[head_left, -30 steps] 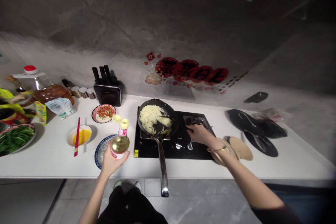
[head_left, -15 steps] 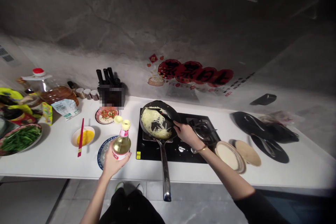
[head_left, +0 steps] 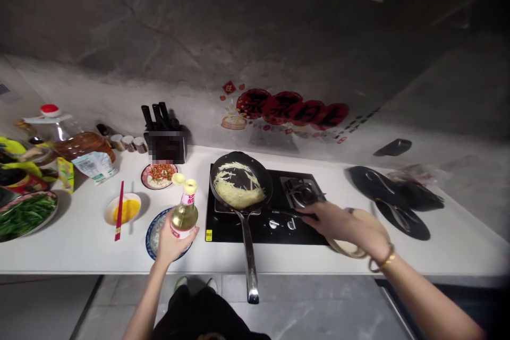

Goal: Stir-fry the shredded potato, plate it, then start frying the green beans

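The handle of a black utensil (head_left: 285,210) is gripped in the blurred right hand (head_left: 337,223), which has been drawn back to the right of the pan (head_left: 238,178); the shreds (head_left: 239,196) are now heaped thickest along its near side, so stirring is judged under way; the bottle (head_left: 184,217), lid flipped open, is clasped near upright in the left hand (head_left: 172,245), above the plate (head_left: 151,244); the pan is set on the hob's (head_left: 227,232) left side; chopsticks (head_left: 119,210) are laid across a bowl (head_left: 110,214) farther left.

the left hand (head_left: 172,241) grips a clear bottle (head_left: 185,216) with a flipped-open yellow cap (head_left: 178,179); the right hand (head_left: 338,223) holds a long black-handled utensil (head_left: 289,211) near a round black pan (head_left: 241,177) of pale shreds (head_left: 241,197).
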Motion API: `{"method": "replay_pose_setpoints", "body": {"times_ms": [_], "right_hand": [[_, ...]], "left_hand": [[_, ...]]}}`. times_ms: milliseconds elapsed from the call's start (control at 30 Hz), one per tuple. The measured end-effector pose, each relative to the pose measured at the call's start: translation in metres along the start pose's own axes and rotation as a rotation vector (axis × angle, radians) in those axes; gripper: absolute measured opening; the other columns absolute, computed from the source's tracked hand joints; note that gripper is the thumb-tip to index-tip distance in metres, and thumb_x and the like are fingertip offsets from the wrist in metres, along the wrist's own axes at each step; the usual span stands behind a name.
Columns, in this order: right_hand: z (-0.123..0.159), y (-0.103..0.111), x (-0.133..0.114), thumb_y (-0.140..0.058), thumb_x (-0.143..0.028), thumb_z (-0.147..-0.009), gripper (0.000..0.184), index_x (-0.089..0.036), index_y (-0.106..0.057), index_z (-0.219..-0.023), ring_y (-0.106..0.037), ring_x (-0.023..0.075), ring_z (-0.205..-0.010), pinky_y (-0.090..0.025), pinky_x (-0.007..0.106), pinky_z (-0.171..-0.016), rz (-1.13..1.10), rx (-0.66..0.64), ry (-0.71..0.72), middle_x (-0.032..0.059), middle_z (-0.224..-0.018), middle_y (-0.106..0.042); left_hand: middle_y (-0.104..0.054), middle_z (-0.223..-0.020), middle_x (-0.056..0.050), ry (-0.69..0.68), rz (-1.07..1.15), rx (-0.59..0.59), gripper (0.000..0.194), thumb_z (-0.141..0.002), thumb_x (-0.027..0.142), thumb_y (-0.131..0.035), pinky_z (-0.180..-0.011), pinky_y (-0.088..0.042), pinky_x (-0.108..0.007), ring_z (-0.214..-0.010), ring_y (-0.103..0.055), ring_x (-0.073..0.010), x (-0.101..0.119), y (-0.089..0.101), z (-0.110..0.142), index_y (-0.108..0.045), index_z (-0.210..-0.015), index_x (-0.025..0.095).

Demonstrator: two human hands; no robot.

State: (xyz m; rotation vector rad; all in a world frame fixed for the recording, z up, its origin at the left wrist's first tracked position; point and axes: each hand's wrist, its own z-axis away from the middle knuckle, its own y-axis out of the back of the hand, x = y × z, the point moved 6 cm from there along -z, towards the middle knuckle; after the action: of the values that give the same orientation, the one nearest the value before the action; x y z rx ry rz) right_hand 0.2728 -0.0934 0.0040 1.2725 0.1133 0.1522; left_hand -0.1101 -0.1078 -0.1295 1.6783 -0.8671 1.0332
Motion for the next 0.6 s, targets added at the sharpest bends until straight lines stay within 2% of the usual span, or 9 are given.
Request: {"method": "replay_pose_setpoints", "body": {"times_ms": [67,167,267,333,433,600], "right_hand": [[-0.012,-0.018,-0.010,-0.047,-0.022,-0.083,0.035,-0.024,-0.066,-0.114,-0.068,0.0201,-0.083,-0.050,0.025,-0.072,-0.017,0.061,-0.045,0.0050,-0.097,-0.072],[-0.046,-0.039,-0.025,-0.042,-0.023,-0.089,0.040,-0.016,-0.057,-0.124,-0.068,0.0212,-0.085,-0.049,0.025,-0.072,-0.058,0.172,-0.112,0.0107,-0.097,-0.071],[-0.082,-0.049,-0.034,-0.039,-0.024,-0.091,0.042,-0.016,-0.051,-0.130,-0.067,0.0222,-0.087,-0.049,0.027,-0.073,-0.074,0.232,-0.171,0.0134,-0.100,-0.070],[-0.096,-0.051,-0.036,-0.039,-0.023,-0.091,0.042,-0.017,-0.050,-0.130,-0.067,0.0231,-0.090,-0.050,0.028,-0.074,-0.072,0.212,-0.190,0.0141,-0.102,-0.069],[-0.092,-0.044,-0.029,-0.042,-0.021,-0.088,0.039,-0.017,-0.056,-0.125,-0.065,0.0227,-0.094,-0.049,0.028,-0.078,-0.081,0.152,-0.142,0.0133,-0.104,-0.069],[-0.039,-0.012,-0.006,-0.047,-0.022,-0.083,0.036,-0.025,-0.066,-0.113,-0.067,0.0202,-0.086,-0.050,0.027,-0.076,-0.072,0.051,0.021,0.0048,-0.094,-0.072]], "left_hand": [[-0.068,-0.095,-0.009,-0.003,0.005,0.001,0.063,-0.057,0.040,-0.071,-0.077,-0.053,-0.034,-0.085,-0.066,-0.0223,0.001,0.000,-0.001,-0.047,-0.110,0.016],[-0.068,-0.094,-0.008,-0.008,-0.002,-0.011,0.063,-0.058,0.040,-0.070,-0.075,-0.053,-0.034,-0.083,-0.066,-0.0216,0.002,0.000,-0.001,-0.047,-0.111,0.016],[-0.068,-0.093,-0.008,-0.015,-0.032,-0.026,0.063,-0.058,0.040,-0.070,-0.075,-0.053,-0.034,-0.082,-0.066,-0.0213,0.003,0.000,0.000,-0.046,-0.111,0.016],[-0.068,-0.092,-0.007,-0.011,-0.046,-0.028,0.063,-0.058,0.041,-0.070,-0.075,-0.053,-0.034,-0.082,-0.066,-0.0213,0.004,-0.001,0.001,-0.046,-0.111,0.017],[-0.068,-0.092,-0.007,0.004,-0.050,-0.024,0.063,-0.057,0.042,-0.070,-0.075,-0.053,-0.034,-0.082,-0.066,-0.0215,0.004,0.000,0.002,-0.046,-0.110,0.017],[-0.067,-0.095,-0.007,0.011,-0.052,0.006,0.063,-0.057,0.042,-0.070,-0.078,-0.053,-0.035,-0.086,-0.066,-0.0224,0.000,0.004,0.002,-0.046,-0.110,0.018]]}}
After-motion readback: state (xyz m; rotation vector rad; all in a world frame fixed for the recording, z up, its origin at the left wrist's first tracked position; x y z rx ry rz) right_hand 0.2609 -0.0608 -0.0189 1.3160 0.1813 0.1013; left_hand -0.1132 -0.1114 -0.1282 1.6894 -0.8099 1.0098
